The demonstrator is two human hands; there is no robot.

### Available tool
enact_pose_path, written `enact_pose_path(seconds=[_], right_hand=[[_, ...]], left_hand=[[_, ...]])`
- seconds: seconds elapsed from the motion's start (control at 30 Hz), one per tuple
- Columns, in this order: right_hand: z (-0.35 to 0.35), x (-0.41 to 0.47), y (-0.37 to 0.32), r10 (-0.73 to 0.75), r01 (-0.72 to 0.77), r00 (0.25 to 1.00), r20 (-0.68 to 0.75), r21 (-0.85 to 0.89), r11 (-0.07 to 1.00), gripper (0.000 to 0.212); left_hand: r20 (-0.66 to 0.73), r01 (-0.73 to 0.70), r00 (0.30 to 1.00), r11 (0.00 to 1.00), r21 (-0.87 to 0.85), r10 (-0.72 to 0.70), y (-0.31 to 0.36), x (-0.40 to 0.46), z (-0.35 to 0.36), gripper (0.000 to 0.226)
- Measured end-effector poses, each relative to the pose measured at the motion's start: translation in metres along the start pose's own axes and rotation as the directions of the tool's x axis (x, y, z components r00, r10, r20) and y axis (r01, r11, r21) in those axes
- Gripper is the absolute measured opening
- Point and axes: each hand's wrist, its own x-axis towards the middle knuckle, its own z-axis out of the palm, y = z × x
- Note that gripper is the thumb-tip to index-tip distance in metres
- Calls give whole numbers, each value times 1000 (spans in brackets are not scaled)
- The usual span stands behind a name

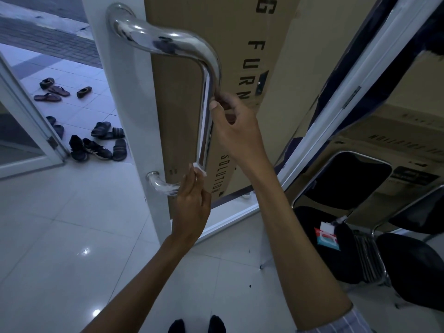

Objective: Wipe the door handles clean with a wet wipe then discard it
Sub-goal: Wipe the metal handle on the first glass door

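A long chrome pull handle (208, 75) runs down the white edge of an open glass door, curving into the frame at top and bottom. My left hand (192, 200) presses a small white wet wipe (200, 168) against the lower part of the bar, near the bottom bend. Higher up, my right hand (234, 126) grips the bar just below the top bend, thumb against the metal. A brown cardboard sheet with black lettering shows behind the glass.
Several shoes and sandals (96, 145) lie on the tiled floor outside the doorway at left. At right stand black folding chairs (341, 248); a wet wipe pack (327, 237) lies on one seat. My feet in dark socks show at the bottom edge.
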Motion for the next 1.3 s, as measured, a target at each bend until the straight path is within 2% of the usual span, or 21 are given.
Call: enact_pose_path(seconds=[0.17, 0.37, 0.47, 0.6, 0.67, 0.77, 0.83, 0.9, 1.07, 1.2, 1.3], right_hand=[[6, -2, 1, -12, 12, 1000, -15, 30, 999, 28], [11, -4, 0, -26, 28, 998, -50, 39, 999, 23], [12, -4, -1, -35, 38, 997, -61, 39, 999, 19], [10, -5, -2, -41, 43, 998, -57, 37, 998, 20], [9, -5, -3, -47, 50, 997, -63, 44, 998, 18], [10, -5, -4, -61, 64, 996, -69, 36, 997, 22], [11, -5, -6, -72, 74, 995, -73, 25, 997, 17], [13, -5, -7, -77, 78, 994, -76, 9, 997, 11], [15, -4, -5, -54, 55, 995, -85, 4, 998, 19], [18, -5, -6, -44, 44, 994, -105, -1, 999, 23], [17, -5, -7, -46, 47, 994, -100, -1, 999, 16]], left_hand=[[11, 59, 998, 998, -29, -59, 8, 10, -3, 56], [57, -15, 998, 994, 111, 9, -10, 6, -11, 42], [138, -114, 987, 970, 215, 86, -23, 0, -17, 47], [240, -318, 941, 872, 372, 240, -34, -1, -39, 59], [277, -371, 921, 832, 413, 273, -44, -2, -48, 59], [282, -386, 917, 810, 442, 283, -49, 2, -45, 44], [312, -435, 895, 783, 446, 319, -41, 7, -37, 21], [334, -452, 885, 773, 445, 325, -37, 12, -32, 11], [304, -370, 919, 812, 451, 250, -50, 9, -51, 45], [335, -403, 904, 795, 453, 267, -38, 13, -41, 37], [351, -458, 880, 773, 439, 321, -43, 4, -35, 47]])
